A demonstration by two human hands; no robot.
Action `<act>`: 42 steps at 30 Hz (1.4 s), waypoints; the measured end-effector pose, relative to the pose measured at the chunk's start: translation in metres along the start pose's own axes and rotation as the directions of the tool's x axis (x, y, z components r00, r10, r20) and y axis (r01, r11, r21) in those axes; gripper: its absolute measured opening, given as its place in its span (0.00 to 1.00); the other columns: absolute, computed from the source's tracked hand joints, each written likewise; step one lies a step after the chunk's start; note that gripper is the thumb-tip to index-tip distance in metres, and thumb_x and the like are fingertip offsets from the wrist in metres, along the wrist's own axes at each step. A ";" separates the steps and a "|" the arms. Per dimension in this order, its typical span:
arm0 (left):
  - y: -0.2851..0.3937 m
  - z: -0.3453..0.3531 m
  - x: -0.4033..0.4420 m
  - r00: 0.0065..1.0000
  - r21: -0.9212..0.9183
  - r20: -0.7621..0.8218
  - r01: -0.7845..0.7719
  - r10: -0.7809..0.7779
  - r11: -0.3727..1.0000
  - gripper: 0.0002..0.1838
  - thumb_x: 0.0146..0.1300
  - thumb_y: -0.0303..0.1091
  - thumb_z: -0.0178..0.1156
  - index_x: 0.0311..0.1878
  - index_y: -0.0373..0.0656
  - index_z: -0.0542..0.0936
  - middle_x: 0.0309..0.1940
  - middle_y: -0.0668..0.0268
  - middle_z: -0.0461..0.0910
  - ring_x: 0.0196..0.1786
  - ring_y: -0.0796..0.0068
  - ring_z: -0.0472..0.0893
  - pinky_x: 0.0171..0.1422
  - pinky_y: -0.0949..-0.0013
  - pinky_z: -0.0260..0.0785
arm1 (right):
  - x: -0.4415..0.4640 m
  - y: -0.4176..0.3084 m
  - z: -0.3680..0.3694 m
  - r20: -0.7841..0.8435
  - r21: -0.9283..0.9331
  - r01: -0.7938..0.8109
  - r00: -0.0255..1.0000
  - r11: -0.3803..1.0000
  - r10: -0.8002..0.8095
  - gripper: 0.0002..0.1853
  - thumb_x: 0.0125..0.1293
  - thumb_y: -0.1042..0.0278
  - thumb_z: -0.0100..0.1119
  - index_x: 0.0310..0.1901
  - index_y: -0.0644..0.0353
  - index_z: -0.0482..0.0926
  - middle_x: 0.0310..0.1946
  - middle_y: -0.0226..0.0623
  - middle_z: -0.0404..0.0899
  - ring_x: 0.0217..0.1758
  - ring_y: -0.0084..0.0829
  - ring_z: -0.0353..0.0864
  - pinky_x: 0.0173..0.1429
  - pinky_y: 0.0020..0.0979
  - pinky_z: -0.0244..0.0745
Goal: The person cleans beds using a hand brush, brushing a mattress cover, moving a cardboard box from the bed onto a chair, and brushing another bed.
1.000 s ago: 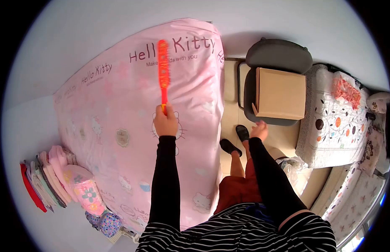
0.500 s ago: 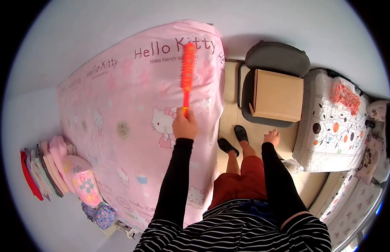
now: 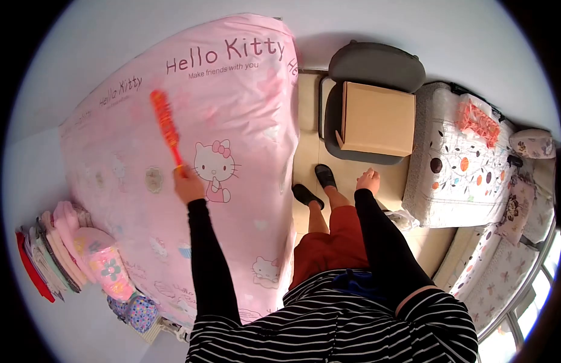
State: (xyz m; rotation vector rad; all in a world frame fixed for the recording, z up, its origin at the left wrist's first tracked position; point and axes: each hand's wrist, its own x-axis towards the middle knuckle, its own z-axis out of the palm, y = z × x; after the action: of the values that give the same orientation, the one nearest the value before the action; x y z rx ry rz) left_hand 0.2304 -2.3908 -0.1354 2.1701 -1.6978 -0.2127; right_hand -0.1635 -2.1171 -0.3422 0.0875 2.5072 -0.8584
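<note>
At the left, folded cloths (image 3: 47, 257) stand by a wall. Next is a pink bed (image 3: 244, 124) with cat pictures. A red brush (image 3: 165, 121) is over it, a bit blurry, so touching is hard to tell. The left hand (image 3: 189, 184) grips its handle tight. Then come 2 dark shoes (image 3: 324, 176). The right hand (image 3: 368, 181) hangs near a chair (image 3: 377, 63), fingers bent; whether they are fully closed cannot be told. A brown box (image 3: 379, 121) sits on the chair.

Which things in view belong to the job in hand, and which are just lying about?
Seem part of the job:
red brush, gripped in the left hand
pink sheet, under the brush

Apparently just lying about:
cardboard box, on the chair
pile of folded cloth
plastic bag
</note>
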 end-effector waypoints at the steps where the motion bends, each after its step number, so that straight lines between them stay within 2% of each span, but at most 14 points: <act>1: -0.016 -0.004 0.012 0.995 0.112 -0.083 0.071 -0.062 0.991 0.18 0.70 0.46 0.50 0.41 0.38 0.76 0.31 0.53 0.80 0.35 0.50 0.81 0.39 0.55 0.72 | 0.000 0.000 -0.004 -0.025 -0.005 -0.023 0.999 1.000 0.023 0.22 0.68 0.55 0.41 0.40 0.68 0.78 0.36 0.58 0.80 0.43 0.58 0.78 0.48 0.47 0.72; 4: -0.061 0.016 0.025 0.976 0.188 -0.089 0.212 -0.198 0.959 0.18 0.69 0.45 0.51 0.40 0.37 0.77 0.31 0.52 0.80 0.36 0.48 0.81 0.40 0.53 0.72 | 0.000 0.007 -0.006 -0.064 -0.054 -0.040 0.997 0.998 0.036 0.23 0.68 0.56 0.41 0.40 0.69 0.79 0.37 0.60 0.80 0.44 0.59 0.78 0.49 0.48 0.71; 6: -0.093 0.063 0.006 1.000 0.006 0.005 0.006 -0.006 1.000 0.20 0.68 0.50 0.50 0.42 0.39 0.75 0.34 0.46 0.81 0.39 0.43 0.80 0.42 0.49 0.73 | 0.007 0.031 0.003 -0.050 -0.124 0.015 0.999 0.992 -0.021 0.23 0.68 0.55 0.41 0.39 0.70 0.78 0.37 0.61 0.79 0.45 0.59 0.78 0.49 0.49 0.71; 8: -0.019 0.065 -0.046 0.953 0.195 0.265 0.098 -0.149 0.976 0.18 0.68 0.48 0.50 0.44 0.41 0.73 0.31 0.48 0.81 0.36 0.42 0.81 0.38 0.46 0.73 | 0.000 0.033 0.010 -0.028 -0.083 0.000 1.000 0.997 -0.002 0.23 0.68 0.56 0.41 0.38 0.70 0.78 0.36 0.61 0.79 0.43 0.59 0.78 0.48 0.49 0.72; 11: 0.067 0.045 -0.126 0.892 -0.272 0.385 -0.134 0.235 0.953 0.14 0.67 0.44 0.52 0.42 0.43 0.73 0.25 0.50 0.79 0.30 0.43 0.80 0.32 0.45 0.70 | -0.024 0.010 0.013 0.035 0.007 -0.062 0.997 0.998 0.062 0.22 0.67 0.56 0.42 0.36 0.70 0.78 0.29 0.56 0.80 0.35 0.53 0.81 0.43 0.46 0.74; 13: 0.098 0.014 -0.136 0.773 -0.246 0.573 -0.156 0.273 0.957 0.12 0.67 0.43 0.52 0.41 0.44 0.73 0.24 0.51 0.79 0.30 0.44 0.79 0.32 0.46 0.69 | -0.036 -0.004 0.015 0.080 0.028 -0.089 0.993 0.996 0.087 0.22 0.67 0.55 0.42 0.35 0.70 0.78 0.24 0.52 0.80 0.30 0.50 0.82 0.39 0.44 0.75; 18: 0.045 -0.005 -0.081 0.955 -0.204 0.258 -0.095 0.147 0.974 0.14 0.68 0.45 0.54 0.40 0.43 0.74 0.24 0.53 0.79 0.29 0.47 0.79 0.31 0.52 0.69 | -0.043 -0.016 0.018 0.118 0.041 -0.090 0.989 0.995 0.085 0.22 0.67 0.56 0.42 0.35 0.70 0.76 0.26 0.52 0.80 0.28 0.47 0.82 0.35 0.43 0.75; 22: -0.034 -0.009 -0.003 0.981 0.051 -0.026 0.192 -0.191 0.980 0.21 0.69 0.51 0.50 0.38 0.39 0.74 0.28 0.50 0.80 0.34 0.43 0.80 0.36 0.49 0.71 | -0.038 0.001 0.026 0.127 0.014 -0.015 0.992 1.000 0.013 0.21 0.67 0.56 0.42 0.36 0.70 0.76 0.34 0.53 0.80 0.37 0.48 0.82 0.41 0.44 0.75; 25: -0.036 0.015 0.010 0.968 0.051 -0.013 0.249 -0.249 0.967 0.21 0.69 0.51 0.49 0.38 0.39 0.75 0.28 0.50 0.80 0.35 0.43 0.80 0.37 0.48 0.71 | -0.026 0.032 0.042 0.139 -0.064 0.000 0.990 0.998 0.009 0.20 0.68 0.57 0.43 0.36 0.70 0.76 0.35 0.53 0.79 0.43 0.50 0.80 0.47 0.45 0.74; 29: 0.057 0.067 -0.042 0.941 -0.093 0.318 -0.091 0.116 0.992 0.17 0.67 0.49 0.50 0.42 0.42 0.73 0.27 0.48 0.80 0.33 0.42 0.80 0.37 0.45 0.71 | -0.001 0.099 0.096 0.199 -0.163 0.124 0.976 0.979 -0.090 0.19 0.67 0.58 0.43 0.36 0.69 0.76 0.35 0.54 0.79 0.41 0.54 0.79 0.48 0.46 0.72; 34: 0.115 0.026 -0.043 0.841 -0.283 0.401 -0.264 0.364 0.922 0.18 0.68 0.51 0.51 0.39 0.43 0.71 0.21 0.49 0.78 0.27 0.42 0.78 0.32 0.44 0.70 | -0.082 0.002 0.127 0.275 0.171 0.018 0.959 0.985 -0.066 0.18 0.67 0.58 0.44 0.36 0.67 0.75 0.34 0.57 0.79 0.39 0.56 0.78 0.46 0.47 0.71; 38: 0.107 0.040 0.017 0.982 -0.152 0.189 0.015 0.014 0.988 0.18 0.69 0.49 0.49 0.40 0.42 0.71 0.24 0.49 0.79 0.29 0.42 0.79 0.33 0.44 0.70 | -0.161 -0.118 0.146 0.222 -0.096 0.411 0.897 0.907 -0.383 0.23 0.69 0.54 0.39 0.38 0.71 0.74 0.36 0.62 0.78 0.42 0.60 0.76 0.48 0.48 0.68; 40: 0.107 0.062 0.026 0.980 -0.159 0.184 0.109 -0.079 0.981 0.17 0.69 0.47 0.48 0.41 0.41 0.71 0.25 0.48 0.80 0.31 0.42 0.80 0.34 0.44 0.70 | -0.184 -0.172 0.163 0.195 0.046 0.165 0.966 0.985 -0.171 0.27 0.70 0.50 0.37 0.40 0.71 0.75 0.40 0.62 0.78 0.46 0.59 0.76 0.51 0.49 0.69; 42: 0.108 0.090 0.006 0.910 -0.195 0.356 -0.149 0.212 0.969 0.17 0.66 0.47 0.50 0.42 0.40 0.73 0.28 0.46 0.80 0.35 0.38 0.79 0.41 0.43 0.70 | -0.194 -0.198 0.174 0.174 -0.030 0.187 0.968 0.982 -0.179 0.28 0.71 0.48 0.37 0.41 0.71 0.75 0.42 0.61 0.77 0.46 0.59 0.76 0.52 0.50 0.69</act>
State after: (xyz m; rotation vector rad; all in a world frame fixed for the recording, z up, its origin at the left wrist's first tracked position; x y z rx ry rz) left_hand 0.1035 -2.4364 -0.1765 1.9246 -1.9919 -0.7304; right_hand 0.0397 -2.3607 -0.2598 -0.2272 2.3979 -0.8415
